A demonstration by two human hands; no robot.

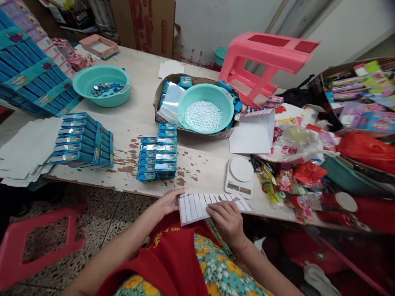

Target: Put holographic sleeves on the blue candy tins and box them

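Observation:
A white sticker sheet (195, 209), marked in a row of narrow strips, is held at the table's front edge. My left hand (169, 202) grips its left end, thumb on top and fingers partly hidden beneath. Over the sheet's right half lies my right hand (227, 218), its fingers curled and pressed together on it; whether a loose strip is pinched there, I cannot make out. Just beyond the sheet stand two columns of small blue tins (166, 148). A white kitchen scale (240, 174) sits close to my right hand.
Wrapped stacks of blue tins (84, 142) and white card sheets (27, 144) lie left. A teal basin (103, 88) holds small blue lids. Another basin (206, 109), with pale blue pellets, rests in a cardboard box. Behind it is a pink stool (265, 53); packaged clutter (293, 139) crowds the right.

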